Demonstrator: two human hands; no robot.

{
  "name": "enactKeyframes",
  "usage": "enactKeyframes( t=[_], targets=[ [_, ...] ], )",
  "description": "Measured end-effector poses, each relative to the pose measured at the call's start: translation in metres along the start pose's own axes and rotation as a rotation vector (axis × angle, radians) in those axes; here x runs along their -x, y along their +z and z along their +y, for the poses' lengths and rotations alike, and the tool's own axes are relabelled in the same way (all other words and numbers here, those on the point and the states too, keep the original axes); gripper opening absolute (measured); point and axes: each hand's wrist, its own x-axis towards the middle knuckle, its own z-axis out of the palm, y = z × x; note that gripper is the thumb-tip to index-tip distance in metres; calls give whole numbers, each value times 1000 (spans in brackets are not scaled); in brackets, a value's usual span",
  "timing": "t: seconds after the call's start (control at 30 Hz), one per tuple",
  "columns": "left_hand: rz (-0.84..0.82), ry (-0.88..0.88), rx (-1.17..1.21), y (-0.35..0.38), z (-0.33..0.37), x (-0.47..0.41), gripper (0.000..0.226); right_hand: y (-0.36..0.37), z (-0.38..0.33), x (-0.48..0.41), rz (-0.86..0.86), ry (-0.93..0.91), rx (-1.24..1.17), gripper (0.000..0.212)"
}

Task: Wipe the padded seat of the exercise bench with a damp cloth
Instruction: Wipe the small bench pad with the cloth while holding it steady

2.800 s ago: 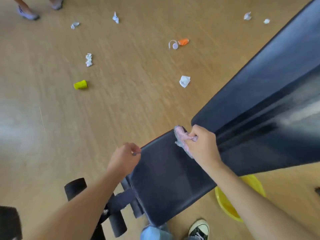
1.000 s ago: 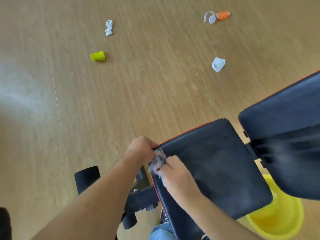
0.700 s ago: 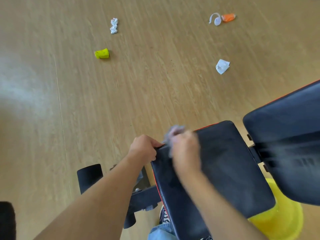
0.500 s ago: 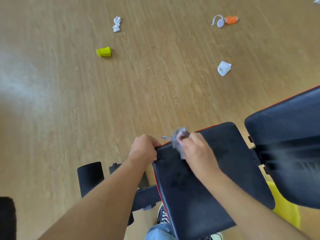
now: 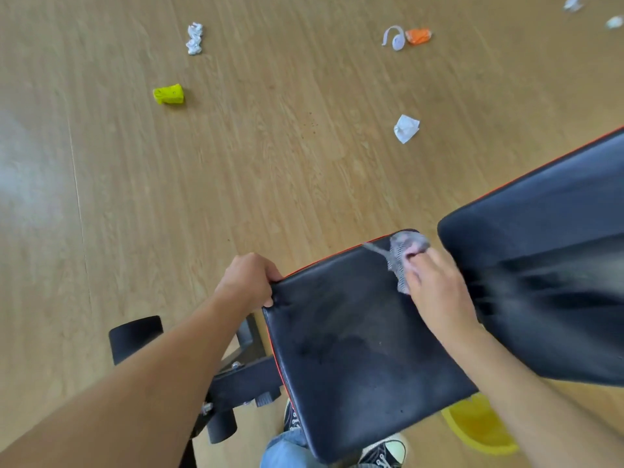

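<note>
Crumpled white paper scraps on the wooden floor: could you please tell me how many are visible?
4: one upper left, one mid-floor beyond the bench, two at the top right corner. The bench may hide others.

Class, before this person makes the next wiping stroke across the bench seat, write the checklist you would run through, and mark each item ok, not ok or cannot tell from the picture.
1. Cloth held in the right hand: ok, bunched under the fingers.
2. Cloth touching the seat: ok, it sits at the far corner next to the backrest.
3. Seat steadied: ok, the left hand grips the seat's near-left corner.
4. Cloth damp enough: cannot tell; faint streaks show on the pad, no more.
5. Stroke path free: ok, nothing lies on the pad.
6. Yellow basin within reach for rinsing: ok, on the floor below the seat; its contents cannot be told.
</note>
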Motion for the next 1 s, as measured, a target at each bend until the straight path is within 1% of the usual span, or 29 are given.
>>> enactKeyframes(
  t=[0.03, 0.07, 0.1, 0.13, 0.17, 0.2, 0.23, 0.27, 0.3, 0.33, 0.37, 0.4, 0.43, 0.47, 0.5, 0.53, 0.57, 0.6, 0.63, 0.7, 0.73, 0.77, 0.8, 0.83, 0.87, 0.9, 0.93, 0.97, 1.0],
  targets=[
    [-6, 6, -2, 0, 0, 0, 45, -2, 1, 1, 57, 270, -76, 11],
    [-16, 15, 0, 0, -1, 1, 45, 1, -14, 9, 111, 415, -132, 12],
    [-25, 25, 7, 0, -1, 1, 45, 8, -36, 23, 125, 431, -171, 16],
    [-32, 37, 16, -1, -2, 2, 45, 14, -62, 41, 98, 334, -203, 20],
    [-34, 45, 21, -1, -4, 2, 45, 17, -88, 62, 62, 136, -224, 23],
    [-28, 47, 18, -2, -6, 3, 44, 18, -105, 82, 0, -100, -248, 26],
    [-16, 41, 14, -3, -7, 4, 45, 18, -110, 95, -69, -312, -253, 25],
    [-6, 36, 18, -3, -8, 6, 45, 15, -100, 96, -124, -494, -237, 21],
    [-2, 31, 36, -1, -9, 6, 44, 12, -78, 87, -137, -619, -175, 21],
    [-1, 28, 52, 1, -9, 6, 44, 7, -54, 72, -127, -682, -99, 23],
    [-5, 30, 59, 2, -8, 6, 43, 4, -28, 57, -88, -658, -50, 25],
    [-5, 34, 58, 3, -8, 6, 43, 3, -2, 43, -37, -526, -26, 25],
    [-2, 38, 52, 3, -7, 5, 43, -1, 17, 33, 33, -311, -15, 24],
    [4, 40, 47, 3, -7, 5, 43, -5, 26, 29, 85, -41, -47, 20],
    [8, 44, 43, 3, -8, 5, 44, -5, 19, 34, 120, 218, -103, 17],
    [12, 50, 39, 4, -8, 5, 44, -3, 0, 43, 148, 390, -151, 17],
    [14, 56, 35, 5, -9, 4, 45, 1, -25, 57, 156, 435, -186, 18],
    [18, 61, 28, 6, -10, 4, 45, 5, -52, 74, 139, 356, -207, 19],
    [24, 62, 25, 7, -11, 4, 46, 9, -78, 92, 76, 184, -235, 21],
    [39, 58, 24, 6, -13, 5, 46, 7, -106, 119, -75, -246, -258, 33],
    [42, 63, 22, 6, -13, 5, 46, 8, -97, 120, -114, -406, -257, 42],
    [38, 72, 18, 6, -12, 5, 46, 6, -77, 108, -108, -503, -229, 45],
    [31, 80, 14, 6, -11, 4, 45, 5, -53, 93, -62, -519, -165, 44],
    [23, 84, 11, 6, -10, 3, 45, 3, -28, 77, -16, -427, -81, 38],
    [17, 82, 13, 5, -10, 3, 44, -1, -3, 60, 9, -240, -8, 30],
    [14, 81, 15, 5, -10, 4, 43, -4, 17, 48, 32, 17, 3, 22],
    [11, 79, 12, 5, -10, 4, 43, -6, 27, 44, 85, 304, -45, 15],
    [10, 78, 12, 6, -10, 4, 43, -8, 21, 46, 143, 534, -112, 12],
    [7, 77, 16, 6, -10, 5, 43, -7, 3, 56, 197, 628, -158, 10]
  ],
)
